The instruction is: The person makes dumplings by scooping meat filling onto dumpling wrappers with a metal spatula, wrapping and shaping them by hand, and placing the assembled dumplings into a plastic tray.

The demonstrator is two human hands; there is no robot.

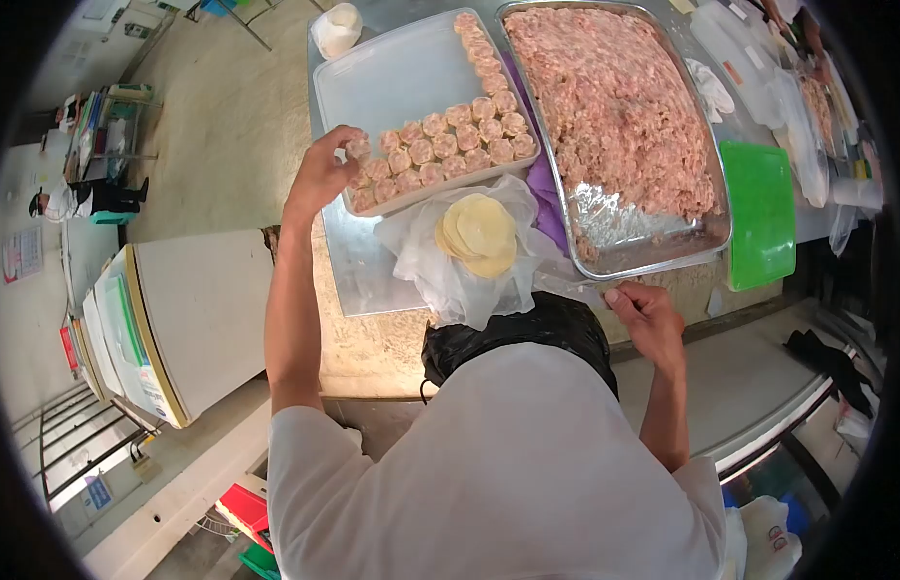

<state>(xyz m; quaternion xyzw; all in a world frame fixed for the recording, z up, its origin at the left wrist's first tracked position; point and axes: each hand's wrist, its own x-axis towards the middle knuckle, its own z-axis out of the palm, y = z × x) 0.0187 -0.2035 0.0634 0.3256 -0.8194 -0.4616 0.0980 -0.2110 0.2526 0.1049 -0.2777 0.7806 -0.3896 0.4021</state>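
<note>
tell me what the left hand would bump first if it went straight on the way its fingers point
Probably the end dumpling of the row just beyond the fingertips of the left hand, inside the plastic container. Height is unclear, so it might pass above.

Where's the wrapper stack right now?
Head view, centre: the round wrappers sit on crumpled plastic, just below the dumpling box and left of the metal tray of minced meat.
</note>
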